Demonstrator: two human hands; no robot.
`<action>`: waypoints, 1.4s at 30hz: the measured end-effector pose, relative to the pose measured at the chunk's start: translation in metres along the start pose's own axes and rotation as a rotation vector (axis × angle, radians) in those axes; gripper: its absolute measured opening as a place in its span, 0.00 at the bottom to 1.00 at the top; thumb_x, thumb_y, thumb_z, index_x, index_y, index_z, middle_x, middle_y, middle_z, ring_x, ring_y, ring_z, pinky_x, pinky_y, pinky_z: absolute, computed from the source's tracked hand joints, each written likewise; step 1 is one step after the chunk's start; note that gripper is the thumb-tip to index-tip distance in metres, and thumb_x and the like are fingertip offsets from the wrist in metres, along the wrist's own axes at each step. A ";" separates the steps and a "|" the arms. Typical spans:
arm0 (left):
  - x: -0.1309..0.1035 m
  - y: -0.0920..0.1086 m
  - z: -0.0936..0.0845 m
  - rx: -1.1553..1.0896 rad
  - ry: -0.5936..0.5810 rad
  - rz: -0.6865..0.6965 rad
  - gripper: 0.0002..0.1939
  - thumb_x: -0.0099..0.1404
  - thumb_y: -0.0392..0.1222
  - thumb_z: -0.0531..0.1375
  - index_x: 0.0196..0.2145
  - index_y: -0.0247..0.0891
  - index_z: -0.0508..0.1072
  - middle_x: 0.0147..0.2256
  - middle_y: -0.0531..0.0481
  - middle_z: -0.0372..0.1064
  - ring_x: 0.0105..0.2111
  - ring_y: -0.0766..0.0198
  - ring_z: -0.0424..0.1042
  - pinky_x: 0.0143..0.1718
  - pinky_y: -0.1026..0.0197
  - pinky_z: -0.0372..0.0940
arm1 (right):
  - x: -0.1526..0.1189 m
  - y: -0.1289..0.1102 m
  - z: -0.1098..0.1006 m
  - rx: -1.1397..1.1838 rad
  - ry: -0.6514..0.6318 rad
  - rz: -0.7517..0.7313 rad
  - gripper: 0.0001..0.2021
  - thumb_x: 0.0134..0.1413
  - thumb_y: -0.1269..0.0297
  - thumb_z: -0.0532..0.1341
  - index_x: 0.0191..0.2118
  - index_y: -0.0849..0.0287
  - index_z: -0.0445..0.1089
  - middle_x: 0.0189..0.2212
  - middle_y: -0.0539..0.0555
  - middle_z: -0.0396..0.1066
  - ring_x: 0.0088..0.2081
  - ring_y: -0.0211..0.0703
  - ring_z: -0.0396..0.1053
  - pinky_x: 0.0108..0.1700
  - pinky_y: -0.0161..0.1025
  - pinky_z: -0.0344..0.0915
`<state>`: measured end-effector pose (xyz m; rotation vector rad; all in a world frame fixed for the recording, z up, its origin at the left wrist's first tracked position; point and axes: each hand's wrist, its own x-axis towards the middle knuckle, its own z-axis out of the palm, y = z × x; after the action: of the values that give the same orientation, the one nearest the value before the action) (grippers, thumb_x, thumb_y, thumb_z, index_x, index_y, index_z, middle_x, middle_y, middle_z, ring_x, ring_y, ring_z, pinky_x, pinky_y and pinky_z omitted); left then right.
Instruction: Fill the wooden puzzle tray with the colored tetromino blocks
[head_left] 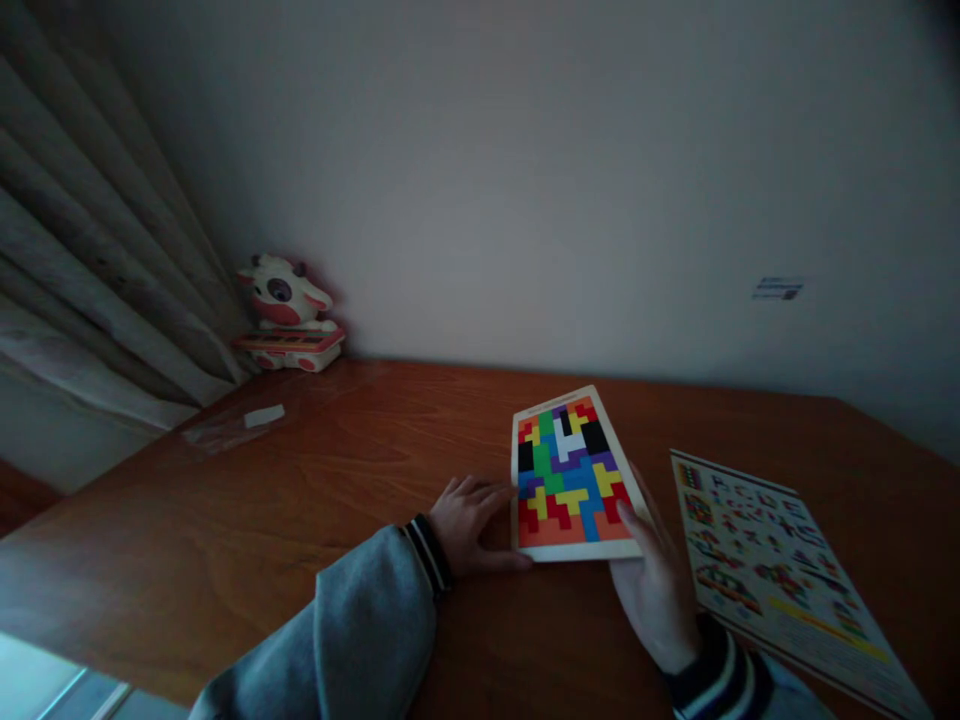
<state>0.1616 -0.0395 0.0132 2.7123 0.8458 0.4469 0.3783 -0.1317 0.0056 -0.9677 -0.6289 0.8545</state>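
Note:
A wooden block puzzle [570,478], a pale-framed tray filled with coloured, angular pieces, is tilted up off the table towards me. My right hand [654,585] grips its lower right corner, the thumb on the face by a red piece and the other fingers mostly hidden behind. At the lower left corner is my left hand [474,528], its thumb along the bottom edge and its fingertips at the left side, partly hidden by the frame. Black and white areas show among the pieces near the top.
A printed sheet [780,570] with colourful pictures lies to the right on the brown wooden table [360,450]. At the back left stands a cow-shaped toy keyboard [289,330], beside a curtain [97,250]. Clear plastic with a white label [264,415] lies before it.

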 end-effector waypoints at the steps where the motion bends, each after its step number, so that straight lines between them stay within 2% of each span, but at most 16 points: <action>1: 0.000 -0.003 -0.003 0.011 0.018 -0.005 0.48 0.54 0.75 0.58 0.63 0.41 0.61 0.55 0.40 0.70 0.51 0.45 0.69 0.52 0.45 0.62 | 0.001 0.000 0.003 -0.012 0.011 0.004 0.30 0.57 0.52 0.62 0.64 0.45 0.60 0.64 0.50 0.61 0.64 0.54 0.59 0.64 0.57 0.57; 3: -0.001 -0.014 -0.014 0.045 0.100 -0.065 0.41 0.60 0.74 0.53 0.57 0.40 0.69 0.48 0.40 0.75 0.46 0.47 0.72 0.49 0.47 0.63 | 0.002 -0.002 0.011 -0.049 -0.017 0.008 0.30 0.60 0.50 0.59 0.66 0.43 0.55 0.66 0.48 0.56 0.65 0.54 0.56 0.64 0.58 0.55; 5: -0.006 -0.034 -0.031 0.061 0.264 -0.199 0.32 0.71 0.65 0.43 0.45 0.39 0.76 0.41 0.42 0.77 0.43 0.51 0.74 0.48 0.50 0.64 | 0.003 -0.007 0.025 -0.126 -0.120 -0.056 0.31 0.61 0.48 0.57 0.67 0.42 0.53 0.68 0.48 0.51 0.67 0.54 0.53 0.65 0.58 0.53; 7: -0.016 -0.060 -0.050 0.005 0.499 -0.357 0.35 0.74 0.59 0.36 0.38 0.38 0.78 0.39 0.42 0.77 0.42 0.55 0.75 0.46 0.54 0.65 | 0.004 -0.011 0.045 -0.251 -0.280 -0.158 0.32 0.60 0.48 0.58 0.68 0.43 0.51 0.70 0.49 0.47 0.68 0.53 0.49 0.67 0.57 0.48; 9: -0.031 -0.088 -0.065 -0.036 0.716 -0.539 0.36 0.74 0.58 0.36 0.36 0.39 0.79 0.38 0.45 0.77 0.40 0.58 0.75 0.46 0.57 0.65 | 0.002 -0.009 0.068 -0.391 -0.468 -0.267 0.34 0.61 0.46 0.56 0.69 0.46 0.48 0.70 0.51 0.46 0.69 0.52 0.45 0.68 0.57 0.45; 11: -0.047 -0.112 -0.075 -0.059 0.800 -0.700 0.37 0.73 0.60 0.36 0.35 0.40 0.80 0.35 0.48 0.78 0.38 0.58 0.76 0.43 0.59 0.66 | -0.004 0.001 0.091 -0.634 -0.637 -0.304 0.35 0.62 0.45 0.55 0.70 0.49 0.47 0.70 0.55 0.46 0.69 0.52 0.46 0.68 0.58 0.46; 14: -0.066 -0.138 -0.078 -0.076 0.860 -0.861 0.38 0.71 0.62 0.36 0.34 0.40 0.81 0.33 0.47 0.78 0.38 0.56 0.76 0.42 0.59 0.66 | -0.016 0.030 0.112 -1.107 -0.775 -0.344 0.29 0.63 0.44 0.52 0.63 0.54 0.62 0.67 0.60 0.55 0.68 0.59 0.49 0.66 0.65 0.42; 17: -0.072 -0.149 -0.072 -0.034 0.828 -0.918 0.38 0.71 0.61 0.36 0.33 0.40 0.80 0.32 0.47 0.78 0.37 0.55 0.76 0.40 0.59 0.66 | -0.023 0.056 0.116 -1.319 -0.857 -0.448 0.30 0.60 0.45 0.56 0.63 0.56 0.63 0.67 0.62 0.53 0.68 0.63 0.48 0.66 0.66 0.42; 20: -0.065 -0.148 -0.062 0.109 0.669 -0.775 0.35 0.73 0.58 0.37 0.34 0.39 0.79 0.35 0.44 0.77 0.37 0.56 0.76 0.39 0.59 0.66 | -0.021 0.066 0.110 -1.370 -0.870 -0.518 0.29 0.61 0.47 0.56 0.63 0.54 0.62 0.67 0.61 0.54 0.67 0.61 0.50 0.66 0.65 0.44; 22: -0.057 -0.143 -0.054 0.156 0.570 -0.681 0.30 0.73 0.56 0.41 0.32 0.39 0.77 0.34 0.44 0.76 0.36 0.56 0.75 0.39 0.58 0.65 | -0.019 0.067 0.106 -1.371 -0.866 -0.555 0.29 0.61 0.47 0.56 0.63 0.54 0.62 0.66 0.61 0.55 0.67 0.60 0.50 0.66 0.65 0.45; 25: -0.047 -0.132 -0.044 0.166 0.462 -0.571 0.25 0.72 0.54 0.45 0.31 0.39 0.75 0.31 0.45 0.74 0.35 0.57 0.74 0.41 0.58 0.65 | -0.018 0.068 0.104 -1.348 -0.826 -0.606 0.30 0.59 0.47 0.57 0.63 0.56 0.62 0.66 0.63 0.56 0.67 0.60 0.51 0.66 0.63 0.47; 28: -0.041 -0.121 -0.038 0.169 0.383 -0.495 0.22 0.73 0.54 0.47 0.35 0.40 0.76 0.34 0.46 0.75 0.36 0.58 0.73 0.41 0.58 0.65 | -0.017 0.071 0.101 -1.324 -0.706 -0.640 0.30 0.60 0.47 0.56 0.62 0.60 0.62 0.65 0.66 0.56 0.67 0.59 0.51 0.66 0.61 0.49; 32: -0.040 -0.110 -0.035 0.176 0.324 -0.472 0.21 0.73 0.52 0.47 0.38 0.39 0.76 0.35 0.45 0.75 0.36 0.57 0.73 0.41 0.57 0.65 | -0.008 0.075 0.089 -1.393 -0.453 -0.589 0.32 0.62 0.44 0.53 0.61 0.65 0.60 0.62 0.71 0.60 0.64 0.63 0.55 0.63 0.65 0.50; 34: -0.039 -0.106 -0.034 0.185 0.299 -0.490 0.21 0.73 0.52 0.47 0.39 0.39 0.76 0.36 0.45 0.76 0.37 0.57 0.74 0.42 0.56 0.65 | -0.004 0.076 0.081 -1.429 -0.402 -0.563 0.34 0.61 0.42 0.53 0.61 0.66 0.59 0.60 0.72 0.63 0.63 0.65 0.58 0.62 0.68 0.49; 38: -0.038 -0.099 -0.034 0.182 0.277 -0.509 0.20 0.73 0.52 0.48 0.43 0.41 0.76 0.39 0.46 0.77 0.40 0.56 0.74 0.44 0.56 0.65 | -0.001 0.078 0.071 -1.407 -0.438 -0.584 0.36 0.61 0.40 0.52 0.62 0.65 0.56 0.59 0.71 0.65 0.62 0.63 0.60 0.62 0.67 0.48; 42: -0.037 -0.093 -0.036 0.151 0.289 -0.494 0.20 0.73 0.52 0.48 0.42 0.40 0.76 0.40 0.46 0.77 0.40 0.57 0.75 0.44 0.57 0.65 | -0.002 0.078 0.069 -1.339 -0.483 -0.601 0.42 0.54 0.35 0.56 0.64 0.64 0.54 0.60 0.71 0.63 0.62 0.66 0.59 0.62 0.68 0.48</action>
<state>0.0729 0.0188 0.0069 2.4652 1.6314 0.6881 0.2972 -0.0793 -0.0334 -1.6055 -1.9179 -0.0042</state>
